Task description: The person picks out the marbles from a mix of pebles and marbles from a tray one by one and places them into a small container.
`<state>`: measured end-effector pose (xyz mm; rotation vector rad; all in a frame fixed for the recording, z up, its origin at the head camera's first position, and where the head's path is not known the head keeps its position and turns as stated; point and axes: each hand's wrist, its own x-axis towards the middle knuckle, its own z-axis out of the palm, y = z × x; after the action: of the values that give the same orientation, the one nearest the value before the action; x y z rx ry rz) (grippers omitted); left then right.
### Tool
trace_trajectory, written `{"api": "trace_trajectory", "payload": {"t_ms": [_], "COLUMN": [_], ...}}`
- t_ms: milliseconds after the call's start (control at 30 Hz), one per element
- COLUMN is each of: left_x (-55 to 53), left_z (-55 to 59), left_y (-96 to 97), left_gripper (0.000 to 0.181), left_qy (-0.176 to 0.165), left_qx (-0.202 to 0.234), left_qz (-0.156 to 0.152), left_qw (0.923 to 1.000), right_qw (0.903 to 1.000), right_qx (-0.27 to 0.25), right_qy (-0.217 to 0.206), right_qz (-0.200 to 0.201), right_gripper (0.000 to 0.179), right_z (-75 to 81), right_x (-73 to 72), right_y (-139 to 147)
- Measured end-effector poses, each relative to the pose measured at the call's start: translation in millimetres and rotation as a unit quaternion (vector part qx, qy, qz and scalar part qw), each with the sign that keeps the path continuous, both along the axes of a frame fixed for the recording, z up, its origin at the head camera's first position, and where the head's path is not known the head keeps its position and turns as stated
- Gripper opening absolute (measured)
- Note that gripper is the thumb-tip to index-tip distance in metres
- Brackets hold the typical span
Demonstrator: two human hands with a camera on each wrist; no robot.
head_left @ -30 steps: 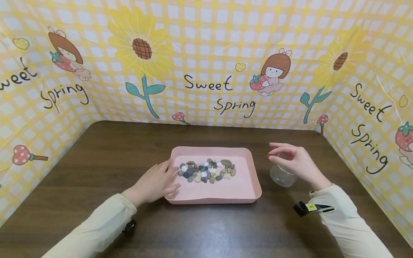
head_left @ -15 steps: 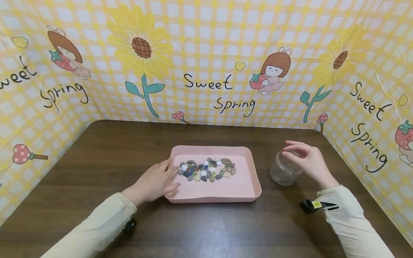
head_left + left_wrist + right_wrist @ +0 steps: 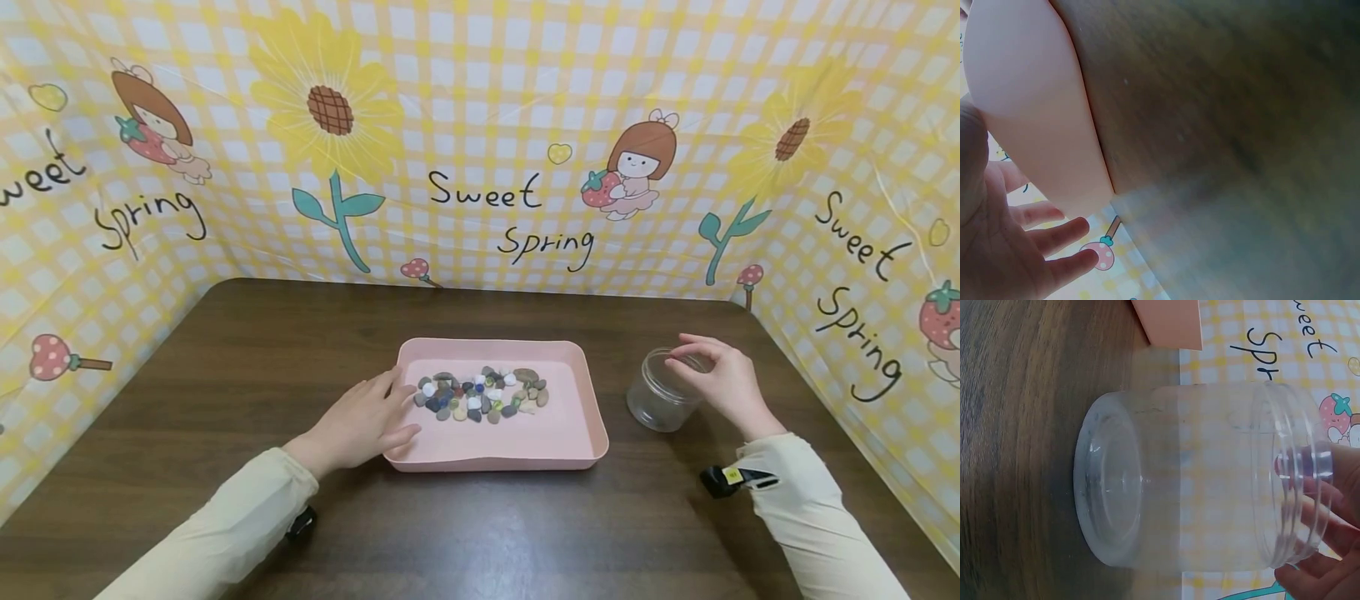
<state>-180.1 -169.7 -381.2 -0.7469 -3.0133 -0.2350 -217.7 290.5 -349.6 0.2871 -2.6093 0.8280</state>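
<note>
Left hand [image 3: 358, 427] splayed at tray [image 3: 517, 443], centre; right hand [image 3: 725, 385] (grip unclear) at jar [image 3: 654, 407], mid-right. Jar-handling, seemingly; shifting it demands firm fingers!

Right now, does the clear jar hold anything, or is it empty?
Empty: no contents show through the clear jar in the right wrist view; the pebbles lie in the pink tray.

Brn table [image 3: 480, 533] — ylw/wht check cloth [image 3: 480, 92] behind, w/ sunflowers [image 3: 330, 111].
</note>
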Motion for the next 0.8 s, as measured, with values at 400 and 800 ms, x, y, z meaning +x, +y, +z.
{"api": "trace_trajectory", "payload": {"t_ms": [400, 800], "left_x": [0.1, -1.2], "left_z": [-0.2, -0.5], "left_y": [0.1, -0.9], "left_gripper": [0.061, 0.062], "left_qy": [0.003, 0.001], "left_qx": [0.002, -0.005], "left_qz": [-0.001, -0.003], "left_qw": [1.0, 1.0], "right_qw": [0.9989, 0.9982], "right_qx": [0.002, 0.014], "right_qy": [-0.046, -0.057], "right_qz": [-0.001, -0.009], "right_gripper": [0.019, 0.019], "right_z": [-2.2, -1.3], "right_x": [-3.2, -5.0], "right_y": [2.3, 2.9]}}
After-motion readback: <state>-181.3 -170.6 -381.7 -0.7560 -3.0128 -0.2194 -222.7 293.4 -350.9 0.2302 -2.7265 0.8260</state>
